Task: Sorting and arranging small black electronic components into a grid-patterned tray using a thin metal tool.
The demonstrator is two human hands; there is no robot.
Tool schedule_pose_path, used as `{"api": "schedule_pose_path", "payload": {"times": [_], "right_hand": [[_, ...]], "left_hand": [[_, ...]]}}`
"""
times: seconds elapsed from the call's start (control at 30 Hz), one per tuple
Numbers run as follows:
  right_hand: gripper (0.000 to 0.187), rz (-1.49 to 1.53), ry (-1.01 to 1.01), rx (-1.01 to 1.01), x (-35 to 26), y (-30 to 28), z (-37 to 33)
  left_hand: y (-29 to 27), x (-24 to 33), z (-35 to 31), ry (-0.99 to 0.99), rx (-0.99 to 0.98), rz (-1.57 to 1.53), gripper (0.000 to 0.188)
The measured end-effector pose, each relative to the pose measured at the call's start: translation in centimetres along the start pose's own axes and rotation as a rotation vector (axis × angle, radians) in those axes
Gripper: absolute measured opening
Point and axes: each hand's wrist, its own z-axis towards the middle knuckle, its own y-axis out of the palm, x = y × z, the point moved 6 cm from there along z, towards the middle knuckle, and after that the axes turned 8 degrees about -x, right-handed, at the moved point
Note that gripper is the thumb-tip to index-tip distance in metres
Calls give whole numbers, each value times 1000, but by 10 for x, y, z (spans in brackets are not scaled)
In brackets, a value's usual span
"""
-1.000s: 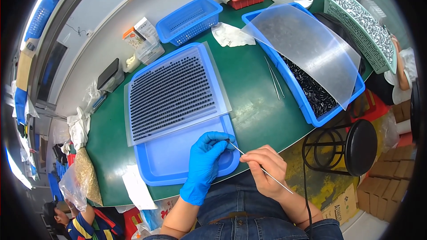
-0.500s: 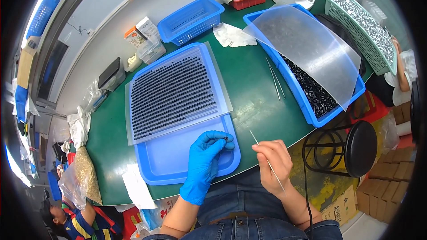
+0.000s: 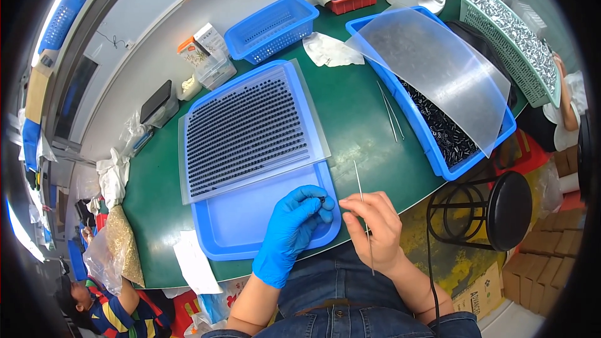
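A: Locate the small, black, compact piece (image 3: 322,199).

B: It sits at the fingertips of the left hand (image 3: 293,222), which wears a thin, bright blue glove. Thumb and index finger are pressed together and pinch it; it shows at their tips, on the side facing the right hand (image 3: 379,228). Its exact form is too small to tell.

A: Condition of the right hand?

B: Bare. It holds a thin, straight, silvery metal rod (image 3: 358,178), which passes between the fingers, one end pointing away from the wearer. Thumb and index fingertips stand slightly parted, near the black piece but apart from it.

A: Beneath and around?

B: The left hand is above the near right corner of a shallow, blue plastic tray (image 3: 250,219). A flat, clear plate filled with rows of black pieces (image 3: 244,131) lies across the tray's far part. All this rests on a dark green tabletop (image 3: 357,119).

A: Further right?

B: Slender metal tweezers (image 3: 391,116) lie beside a deep, blue plastic bin (image 3: 466,170) of loose black parts, partly covered by a translucent, rectangular sheet (image 3: 432,56).
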Motion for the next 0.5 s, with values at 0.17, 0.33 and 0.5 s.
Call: {"api": "schedule_pose_path", "payload": {"times": [0.17, 0.33, 0.5], "right_hand": [[25, -41, 31, -53, -3, 10, 11], [23, -72, 7, -68, 8, 7, 10], [19, -590, 5, -193, 44, -5, 5]], "left_hand": [[7, -1, 0, -1, 52, 163, 21], [13, 2, -3, 6, 59, 299, 26], [6, 10, -15, 167, 150, 287, 25]]}}
